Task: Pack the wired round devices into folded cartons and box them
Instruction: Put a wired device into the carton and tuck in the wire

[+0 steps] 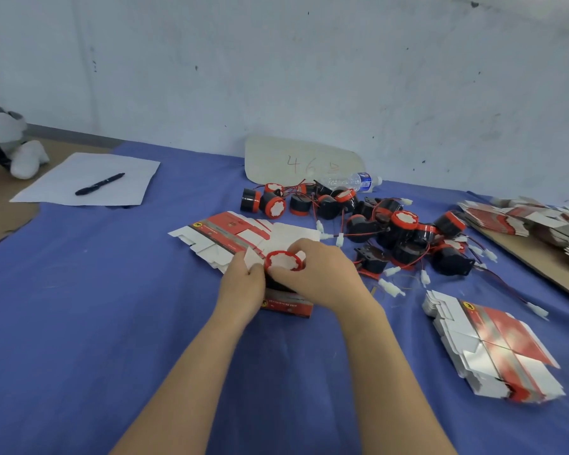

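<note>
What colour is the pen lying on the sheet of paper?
Black; the pen shows clearly in the head view.

Light: bright, even, only soft shadows
Glare: pale sheen on flat cartons [503, 336], near right
Edges: wide-angle bending, smeared
Focus: slightly soft throughout

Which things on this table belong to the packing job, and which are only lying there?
For the job:
- round device, gripped by the right hand
- carton, held by the left hand
- pile of loose devices
- flat cartons

Lying about:
- pen
- sheet of paper
- water bottle
- cardboard piece
</note>
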Action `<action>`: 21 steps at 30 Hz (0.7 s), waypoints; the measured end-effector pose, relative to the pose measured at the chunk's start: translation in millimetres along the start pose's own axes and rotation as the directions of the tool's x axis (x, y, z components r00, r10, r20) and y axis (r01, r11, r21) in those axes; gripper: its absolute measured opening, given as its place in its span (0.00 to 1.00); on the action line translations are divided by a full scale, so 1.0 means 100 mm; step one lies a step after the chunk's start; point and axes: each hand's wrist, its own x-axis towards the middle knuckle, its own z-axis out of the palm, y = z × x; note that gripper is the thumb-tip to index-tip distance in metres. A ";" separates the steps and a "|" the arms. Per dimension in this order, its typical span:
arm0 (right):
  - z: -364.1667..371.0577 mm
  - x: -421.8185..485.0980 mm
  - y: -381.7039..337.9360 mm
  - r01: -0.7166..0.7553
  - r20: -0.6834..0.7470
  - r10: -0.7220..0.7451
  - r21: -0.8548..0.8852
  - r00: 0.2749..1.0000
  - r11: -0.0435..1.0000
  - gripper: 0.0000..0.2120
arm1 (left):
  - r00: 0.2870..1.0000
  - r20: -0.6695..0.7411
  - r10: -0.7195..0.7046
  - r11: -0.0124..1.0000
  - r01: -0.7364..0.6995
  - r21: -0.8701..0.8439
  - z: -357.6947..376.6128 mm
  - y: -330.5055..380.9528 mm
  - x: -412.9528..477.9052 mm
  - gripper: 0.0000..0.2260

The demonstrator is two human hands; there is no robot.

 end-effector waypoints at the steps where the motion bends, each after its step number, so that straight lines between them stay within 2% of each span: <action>1: 0.02 0.01 -0.01 -0.008 -0.013 0.008 -0.020 1.000 1.000 0.21 | 1.000 -0.013 0.006 1.000 -0.006 0.018 0.01 0.00 -0.01 0.17; 4: 0.10 0.01 -0.03 -0.030 -0.018 0.030 -0.047 0.999 0.998 0.23 | 1.000 -0.027 -0.016 0.999 0.017 0.037 0.01 0.00 0.00 0.18; 8: 0.14 0.05 -0.08 -0.030 0.070 0.038 -0.116 0.997 0.993 0.19 | 0.998 -0.024 -0.065 0.998 0.065 0.009 -0.02 -0.01 0.01 0.18; 12: 0.13 0.09 -0.12 -0.015 0.124 0.035 -0.156 0.992 0.988 0.22 | 0.998 -0.057 -0.008 0.999 0.010 0.044 -0.03 0.00 -0.01 0.10; 15: 0.09 0.06 -0.12 -0.017 0.151 0.033 -0.108 0.988 0.994 0.23 | 0.999 -0.050 -0.009 0.998 0.013 0.066 -0.05 0.00 0.02 0.06; 18: 0.10 0.03 -0.10 -0.029 0.170 0.036 -0.044 0.985 0.999 0.19 | 0.999 -0.032 -0.008 0.994 0.011 0.110 -0.08 -0.01 0.04 0.11; 21: 0.09 0.03 -0.10 0.016 0.183 -0.003 -0.069 0.983 0.998 0.11 | 0.999 0.028 -0.023 0.994 0.020 0.108 -0.09 -0.04 0.04 0.19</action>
